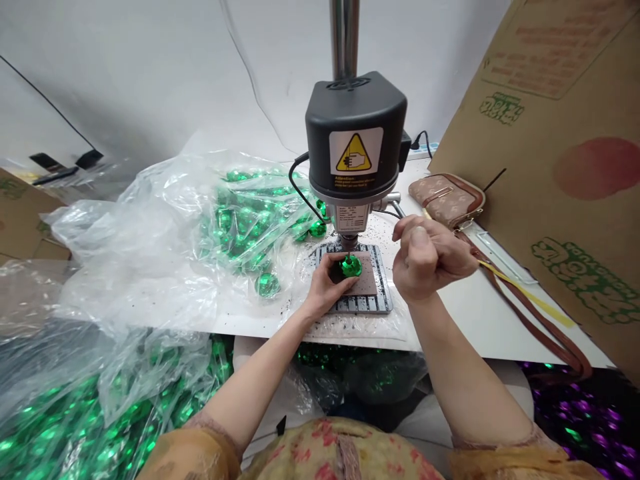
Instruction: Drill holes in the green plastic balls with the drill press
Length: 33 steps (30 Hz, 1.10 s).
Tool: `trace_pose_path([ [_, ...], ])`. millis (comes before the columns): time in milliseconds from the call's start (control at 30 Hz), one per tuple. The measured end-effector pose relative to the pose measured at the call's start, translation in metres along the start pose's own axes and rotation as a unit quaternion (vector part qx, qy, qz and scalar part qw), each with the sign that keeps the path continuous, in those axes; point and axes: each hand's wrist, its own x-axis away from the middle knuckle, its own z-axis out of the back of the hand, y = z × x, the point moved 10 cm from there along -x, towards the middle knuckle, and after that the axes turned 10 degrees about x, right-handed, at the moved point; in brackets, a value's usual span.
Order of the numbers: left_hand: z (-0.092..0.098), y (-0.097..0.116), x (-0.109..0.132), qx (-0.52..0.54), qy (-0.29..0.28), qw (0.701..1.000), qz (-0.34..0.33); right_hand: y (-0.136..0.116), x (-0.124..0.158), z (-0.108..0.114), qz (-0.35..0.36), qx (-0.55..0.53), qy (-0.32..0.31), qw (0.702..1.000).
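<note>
A small bench drill press (pixel 356 143) with a black motor cover stands at the middle of the table. Under its bit, my left hand (pixel 327 288) grips a shiny green faceted ball (pixel 351 266) between thumb and fingers. The ball rests on a brownish square pad (pixel 367 283) laid on the slotted metal base (pixel 384 297). To the right of the drill head, my right hand (pixel 427 257) is closed round the end of the drill press's feed lever (pixel 398 208). The tip of the bit is at the top of the ball; how deep it goes I cannot tell.
A clear plastic bag (pixel 150 220) of green balls covers the left of the table, with a loose green ball (pixel 267 285) nearby. A patterned purse (pixel 445 200) with a brown strap lies before a large cardboard box (pixel 565 153). Purple balls (pixel 590 420) fill the lower right.
</note>
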Motion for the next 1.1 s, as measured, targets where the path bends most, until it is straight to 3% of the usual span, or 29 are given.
trace_pose_path([
  [100, 0.000, -0.001, -0.001, -0.002, 0.002, 1.000, 0.001, 0.001, -0.009, -0.001, -0.035, 0.018, 0.020, 0.999],
  [200, 0.000, 0.004, -0.002, -0.026, 0.010, 1.000, 0.001, 0.011, -0.031, -0.014, -0.120, 0.027, 0.011, 0.992],
  [233, 0.001, 0.009, 0.000, -0.044, 0.021, 0.999, -0.003, 0.018, -0.037, -0.021, -0.160, 0.028, -0.006, 0.987],
  [367, 0.009, 0.048, 0.027, -0.138, 0.070, 0.986, -0.065, 0.023, -0.057, -0.034, -0.187, 0.020, -0.038, 0.981],
  [433, -0.003, 0.070, 0.053, -0.165, 0.015, 0.979, -0.121, 0.023, -0.058, -0.036, -0.184, 0.036, -0.057, 0.981],
  [500, -0.026, 0.086, 0.089, -0.203, -0.098, 0.954, -0.196, 0.022, -0.057, -0.037, -0.173, 0.071, -0.077, 0.979],
  [567, -0.049, 0.091, 0.129, -0.282, -0.205, 0.896, -0.274, 0.019, -0.055, -0.036, -0.163, 0.098, -0.083, 0.978],
  [633, -0.062, 0.085, 0.160, -0.353, -0.276, 0.832, -0.327, 0.018, -0.054, -0.034, -0.162, 0.093, -0.073, 0.980],
  [700, -0.064, 0.080, 0.171, -0.367, -0.307, 0.805, -0.351, 0.018, -0.053, -0.032, -0.168, 0.063, -0.057, 0.982],
  [733, -0.060, 0.080, 0.167, -0.356, -0.306, 0.808, -0.355, 0.019, -0.053, -0.031, -0.173, 0.046, -0.050, 0.983],
  [800, -0.042, 0.080, 0.136, -0.332, -0.262, 0.842, -0.334, 0.020, -0.051, -0.030, -0.179, 0.022, -0.040, 0.983],
  [867, -0.012, 0.074, 0.080, -0.335, -0.170, 0.887, -0.268, 0.020, -0.050, -0.029, -0.178, 0.018, -0.036, 0.983],
  [967, 0.033, 0.053, -0.013, -0.386, -0.043, 0.909, -0.152, 0.017, -0.049, -0.028, -0.168, 0.033, -0.037, 0.985],
  [1033, 0.048, 0.035, -0.064, -0.399, -0.022, 0.912, -0.096, 0.016, -0.049, -0.028, -0.163, 0.041, -0.038, 0.985],
  [1100, 0.052, 0.017, -0.100, -0.399, -0.028, 0.914, -0.063, 0.015, -0.049, -0.028, -0.162, 0.038, -0.043, 0.985],
])
